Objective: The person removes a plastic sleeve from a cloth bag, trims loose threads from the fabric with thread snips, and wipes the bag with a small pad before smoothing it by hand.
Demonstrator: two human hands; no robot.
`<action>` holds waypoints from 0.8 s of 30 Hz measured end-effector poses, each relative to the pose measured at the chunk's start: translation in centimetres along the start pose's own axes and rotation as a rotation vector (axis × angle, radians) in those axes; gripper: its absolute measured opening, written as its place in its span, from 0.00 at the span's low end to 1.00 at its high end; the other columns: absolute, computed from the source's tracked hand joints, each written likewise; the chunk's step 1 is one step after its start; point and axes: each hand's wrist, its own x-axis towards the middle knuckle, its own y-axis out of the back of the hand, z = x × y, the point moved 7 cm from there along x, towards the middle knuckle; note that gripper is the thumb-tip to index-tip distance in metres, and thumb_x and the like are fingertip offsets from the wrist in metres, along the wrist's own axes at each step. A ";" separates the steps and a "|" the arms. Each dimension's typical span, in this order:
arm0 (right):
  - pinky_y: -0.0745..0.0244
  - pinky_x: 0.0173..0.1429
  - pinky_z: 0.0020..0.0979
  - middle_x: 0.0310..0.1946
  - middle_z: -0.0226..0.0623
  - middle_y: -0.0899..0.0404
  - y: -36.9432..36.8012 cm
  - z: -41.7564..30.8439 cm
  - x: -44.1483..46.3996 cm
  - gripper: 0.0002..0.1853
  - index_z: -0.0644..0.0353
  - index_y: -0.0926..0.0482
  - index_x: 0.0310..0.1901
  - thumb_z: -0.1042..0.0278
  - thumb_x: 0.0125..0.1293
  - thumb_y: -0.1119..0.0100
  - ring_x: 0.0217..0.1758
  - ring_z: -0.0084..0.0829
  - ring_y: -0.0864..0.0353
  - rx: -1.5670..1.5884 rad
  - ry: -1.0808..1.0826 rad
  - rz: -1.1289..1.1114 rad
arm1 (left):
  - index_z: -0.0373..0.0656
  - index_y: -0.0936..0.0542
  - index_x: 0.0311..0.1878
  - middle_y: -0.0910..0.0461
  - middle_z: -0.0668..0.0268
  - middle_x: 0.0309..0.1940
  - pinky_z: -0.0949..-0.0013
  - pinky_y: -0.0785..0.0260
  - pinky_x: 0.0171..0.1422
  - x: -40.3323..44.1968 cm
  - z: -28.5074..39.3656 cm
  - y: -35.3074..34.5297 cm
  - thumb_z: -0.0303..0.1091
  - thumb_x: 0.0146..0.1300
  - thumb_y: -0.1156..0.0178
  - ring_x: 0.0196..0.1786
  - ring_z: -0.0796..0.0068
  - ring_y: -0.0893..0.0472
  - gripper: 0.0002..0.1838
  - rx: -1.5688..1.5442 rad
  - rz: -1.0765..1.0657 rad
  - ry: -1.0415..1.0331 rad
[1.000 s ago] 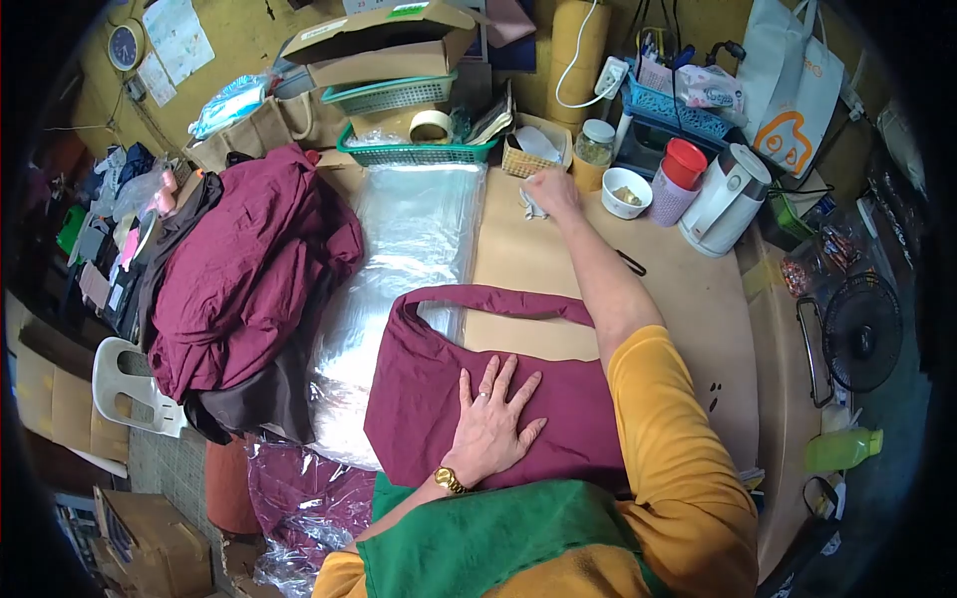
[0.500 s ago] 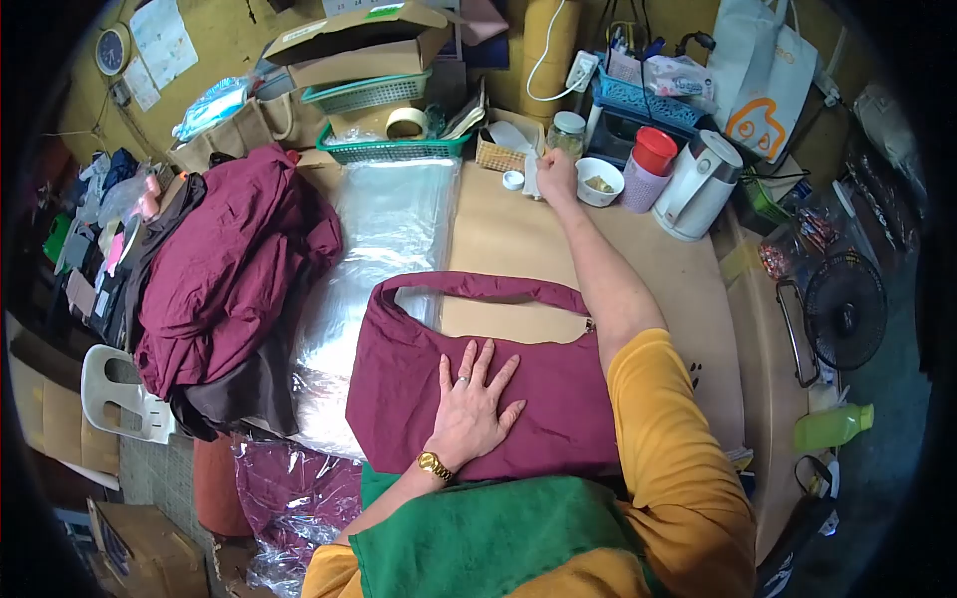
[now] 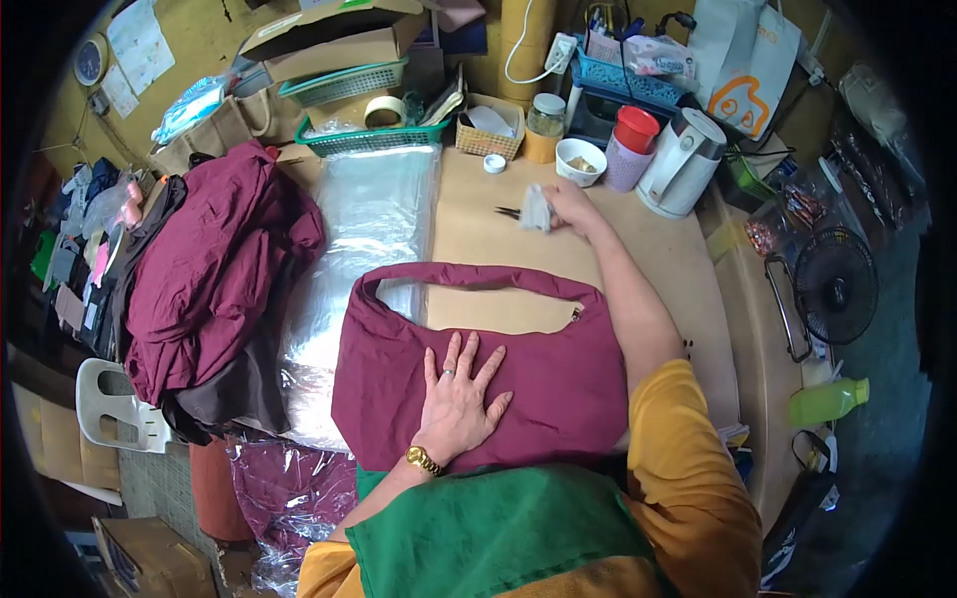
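Observation:
A maroon bag (image 3: 538,394) lies flat on the brown-covered table, its strap looped toward the back. My left hand (image 3: 460,399) rests on it with the fingers spread, a ring and a gold watch showing. Farther back, my right hand (image 3: 571,207) is closed on a crumpled white cloth (image 3: 535,207). Two dark pointed tips (image 3: 508,212) stick out to the left of the cloth; the rest of that object is hidden. Just behind stand a white bowl (image 3: 580,162) and a small round white lid or cap (image 3: 493,163).
Clear plastic sheets (image 3: 374,214) lie left of the bag, beside heaped maroon fabric (image 3: 209,269). Along the back are green baskets (image 3: 374,140), a wicker basket (image 3: 489,140), a jar (image 3: 545,118), a lilac cup (image 3: 626,164) and a white kettle (image 3: 683,164).
My right hand has come back from beside the wicker basket toward me, with the white cloth, and dark tips now show. My left hand is still spread on the bag. The view has shifted slightly.

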 end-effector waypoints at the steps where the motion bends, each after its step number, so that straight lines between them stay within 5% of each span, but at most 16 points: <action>1: 0.27 0.30 0.28 0.21 0.36 0.22 -0.3 -1.2 -0.4 0.11 0.63 0.23 0.29 0.67 0.66 0.45 0.27 0.25 0.20 -0.001 -0.005 -0.003 | 0.57 0.34 0.74 0.42 0.50 0.75 0.34 0.63 0.79 0.0 0.0 0.0 0.57 0.67 0.46 0.79 0.48 0.48 0.34 -0.011 0.001 0.003; 3: 0.27 0.33 0.27 0.27 0.35 0.20 -0.2 -5.7 -2.0 0.07 0.63 0.22 0.31 0.69 0.66 0.41 0.30 0.23 0.21 0.191 0.262 -0.005 | 0.57 0.33 0.73 0.41 0.49 0.74 0.35 0.62 0.79 -0.1 0.0 0.1 0.57 0.66 0.45 0.79 0.47 0.47 0.34 -0.025 0.016 0.008; 5: 0.27 0.35 0.27 0.30 0.31 0.20 -1.8 -8.7 -7.8 0.03 0.61 0.22 0.34 0.72 0.66 0.40 0.32 0.21 0.22 0.139 0.424 -0.284 | 0.57 0.32 0.72 0.41 0.48 0.73 0.36 0.62 0.79 -0.1 -0.2 0.4 0.58 0.65 0.44 0.78 0.47 0.46 0.34 -0.038 0.043 0.022; 7: 0.26 0.36 0.31 0.28 0.35 0.20 -4.5 -8.2 -13.5 0.03 0.60 0.23 0.36 0.72 0.65 0.41 0.31 0.27 0.20 -0.102 0.550 -0.363 | 0.55 0.30 0.71 0.38 0.47 0.71 0.37 0.61 0.79 -0.1 -0.4 0.4 0.58 0.64 0.42 0.77 0.46 0.45 0.34 -0.074 0.035 0.046; 8: 0.26 0.39 0.35 0.29 0.43 0.22 -5.3 -10.0 -18.0 0.03 0.61 0.24 0.36 0.72 0.65 0.42 0.33 0.37 0.19 -0.381 0.510 -0.278 | 0.55 0.30 0.71 0.38 0.47 0.71 0.37 0.61 0.79 -0.1 -0.4 0.3 0.58 0.64 0.42 0.77 0.46 0.45 0.34 -0.078 0.035 0.052; 9: 0.25 0.42 0.40 0.31 0.48 0.25 -6.8 -9.0 -20.3 0.03 0.62 0.24 0.36 0.72 0.66 0.44 0.36 0.46 0.20 -0.429 0.701 -0.226 | 0.54 0.29 0.70 0.37 0.47 0.70 0.37 0.61 0.79 -0.1 -0.5 0.3 0.58 0.64 0.42 0.77 0.46 0.44 0.34 -0.073 0.044 0.044; 11: 0.26 0.45 0.45 0.34 0.43 0.26 -10.3 -2.9 -23.1 0.04 0.60 0.22 0.36 0.76 0.59 0.44 0.40 0.46 0.23 -0.747 1.000 -0.267 | 0.53 0.28 0.69 0.36 0.47 0.69 0.37 0.61 0.79 -0.2 -0.5 0.2 0.58 0.63 0.41 0.77 0.46 0.43 0.33 -0.069 0.053 0.037; 24: 0.26 0.47 0.41 0.35 0.41 0.26 -13.3 -4.6 -23.7 0.15 0.61 0.20 0.45 0.80 0.53 0.40 0.41 0.44 0.24 -0.551 0.996 -0.217 | 0.42 0.25 0.63 0.33 0.43 0.63 0.40 0.55 0.78 -0.4 -1.0 0.5 0.60 0.58 0.36 0.74 0.43 0.40 0.37 -0.142 0.092 0.074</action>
